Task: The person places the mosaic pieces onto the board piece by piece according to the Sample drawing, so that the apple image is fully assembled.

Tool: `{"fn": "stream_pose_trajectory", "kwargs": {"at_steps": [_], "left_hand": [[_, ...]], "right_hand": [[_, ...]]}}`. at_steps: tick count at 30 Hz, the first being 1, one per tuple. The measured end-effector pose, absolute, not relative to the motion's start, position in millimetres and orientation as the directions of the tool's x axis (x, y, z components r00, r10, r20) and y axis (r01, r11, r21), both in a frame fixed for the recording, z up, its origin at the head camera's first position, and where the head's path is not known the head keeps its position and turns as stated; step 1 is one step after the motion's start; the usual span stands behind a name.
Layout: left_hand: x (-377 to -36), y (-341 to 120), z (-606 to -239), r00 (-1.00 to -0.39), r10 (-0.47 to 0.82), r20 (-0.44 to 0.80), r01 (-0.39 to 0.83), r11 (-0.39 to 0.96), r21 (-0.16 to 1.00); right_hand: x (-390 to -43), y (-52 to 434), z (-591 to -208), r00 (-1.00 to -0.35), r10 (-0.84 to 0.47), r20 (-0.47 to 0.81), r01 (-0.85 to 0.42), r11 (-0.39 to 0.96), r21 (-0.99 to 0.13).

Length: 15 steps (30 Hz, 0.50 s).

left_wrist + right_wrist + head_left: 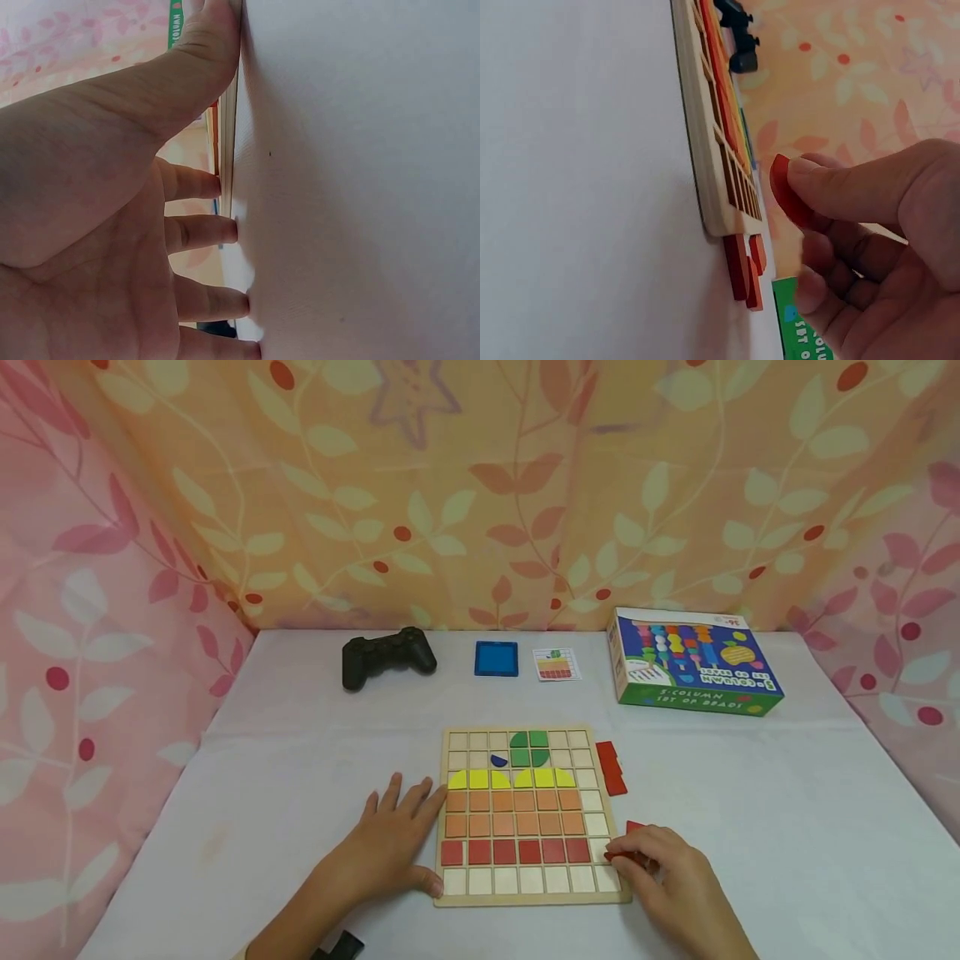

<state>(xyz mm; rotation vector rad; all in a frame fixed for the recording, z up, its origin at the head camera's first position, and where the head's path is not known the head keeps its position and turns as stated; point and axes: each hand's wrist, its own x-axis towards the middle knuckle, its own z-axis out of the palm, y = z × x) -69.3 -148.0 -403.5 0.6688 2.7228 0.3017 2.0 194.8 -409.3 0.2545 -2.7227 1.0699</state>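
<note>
Red piece [784, 191] in right-hand fingers [832, 180]

The table [750, 827], draped in a white cloth, is carrying a wooden grid board [529, 814] near its front edge, loose red tiles [610, 767] just beside it, and a black game controller [387, 657], blue tile [496, 658], pattern card [557, 664] and toy box [692, 662] lying along the back.

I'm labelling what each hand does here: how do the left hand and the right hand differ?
The left hand lies flat with straight fingers against the puzzle board's left edge; the right hand is curled at its right edge. The left hand holds nothing; the right hand pinches a red piece. Both sit beside the board on the table.
</note>
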Motion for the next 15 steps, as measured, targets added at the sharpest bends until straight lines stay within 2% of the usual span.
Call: {"fn": "stream_pose_trajectory", "kwargs": {"at_steps": [3,6,8,15], "left_hand": [[-69,-149,-403,-0.839,0.478,-0.258,0.410,0.869,0.278],[-69,-149,-403,-0.841,0.477,-0.254,0.408,0.869,0.280],[-69,-149,-402,-0.842,0.479,-0.249,0.411,0.868,0.279],[-70,-148,-402,-0.841,0.481,-0.250,0.413,0.867,0.279]], "right_hand": [[1,188,-405,-0.988,-0.015,0.156,-0.122,0.703,-0.701],[-1,179,-401,-0.998,-0.013,0.063,-0.055,0.679,-0.732],[-3,173,-399,-0.999,-0.042,0.024,-0.046,0.664,-0.746],[-9,146,-399,-0.986,-0.167,0.019,-0.119,0.610,-0.783]]}}
